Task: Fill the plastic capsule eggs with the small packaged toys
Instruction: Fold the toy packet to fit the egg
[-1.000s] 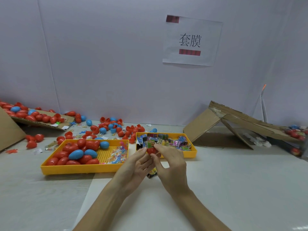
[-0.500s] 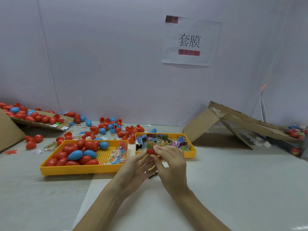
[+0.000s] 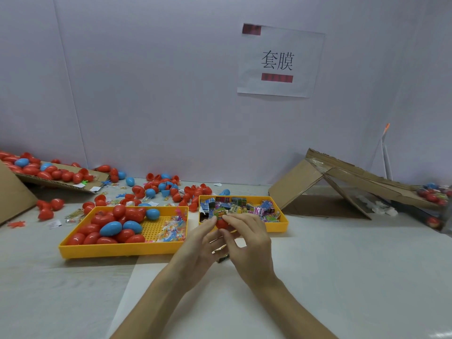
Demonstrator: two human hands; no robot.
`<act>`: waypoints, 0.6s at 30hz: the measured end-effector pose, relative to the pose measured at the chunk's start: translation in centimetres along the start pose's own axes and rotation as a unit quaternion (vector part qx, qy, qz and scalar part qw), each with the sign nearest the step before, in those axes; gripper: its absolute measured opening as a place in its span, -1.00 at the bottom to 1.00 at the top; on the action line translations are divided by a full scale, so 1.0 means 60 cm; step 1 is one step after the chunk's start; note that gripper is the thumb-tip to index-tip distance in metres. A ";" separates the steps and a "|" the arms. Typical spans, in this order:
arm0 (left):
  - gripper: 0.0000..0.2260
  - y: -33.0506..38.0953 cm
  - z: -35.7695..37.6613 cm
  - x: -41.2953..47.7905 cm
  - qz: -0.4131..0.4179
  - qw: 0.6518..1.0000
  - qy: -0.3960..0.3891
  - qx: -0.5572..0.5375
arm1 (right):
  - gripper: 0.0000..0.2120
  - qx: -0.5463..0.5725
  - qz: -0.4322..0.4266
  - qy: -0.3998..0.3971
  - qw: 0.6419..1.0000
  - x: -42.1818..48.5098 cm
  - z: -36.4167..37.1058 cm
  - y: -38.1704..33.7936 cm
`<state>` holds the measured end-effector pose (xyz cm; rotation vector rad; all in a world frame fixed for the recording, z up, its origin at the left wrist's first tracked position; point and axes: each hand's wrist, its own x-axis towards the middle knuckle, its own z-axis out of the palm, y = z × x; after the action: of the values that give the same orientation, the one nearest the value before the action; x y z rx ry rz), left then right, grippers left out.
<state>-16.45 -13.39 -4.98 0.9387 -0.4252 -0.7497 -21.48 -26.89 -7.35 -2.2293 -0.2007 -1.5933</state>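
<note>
Near the middle of the worktop, the left hand [image 3: 201, 242] and right hand [image 3: 248, 241] meet around a red egg [image 3: 222, 224]. The fingers [image 3: 212, 220] of both hands curl in and pinch it from either side. A green packet [image 3: 219, 213] sits at the egg's top, touching the fingertips. Whether it is partly inside cannot be told.

Just behind the hands stands a small tray [image 3: 278, 227] full of coloured packets [image 3: 254, 209]. To its left a large tray [image 3: 122, 250] holds red and blue eggs [image 3: 110, 228] and clear-wrapped toys [image 3: 172, 228]. More loose eggs [image 3: 171, 189] lie along the back edge, and some lie on cardboard [image 3: 61, 183] at the back left corner. Folded cardboard [image 3: 342, 182] leans at the back right.
</note>
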 end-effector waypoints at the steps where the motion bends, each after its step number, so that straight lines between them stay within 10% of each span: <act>1: -0.63 0.000 0.000 -0.001 0.006 1.000 -0.006 0.008 | -0.74 -0.001 0.004 -0.002 1.000 0.000 0.000 -0.001; 18: -0.62 -0.001 0.006 -0.001 0.023 0.999 -0.009 0.033 | -0.75 -0.009 0.000 0.029 1.000 -0.001 -0.001 0.004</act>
<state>-16.77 -13.58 -4.84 0.9821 -0.4884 -0.7068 -21.46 -27.10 -7.46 -2.1932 -0.1703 -1.6629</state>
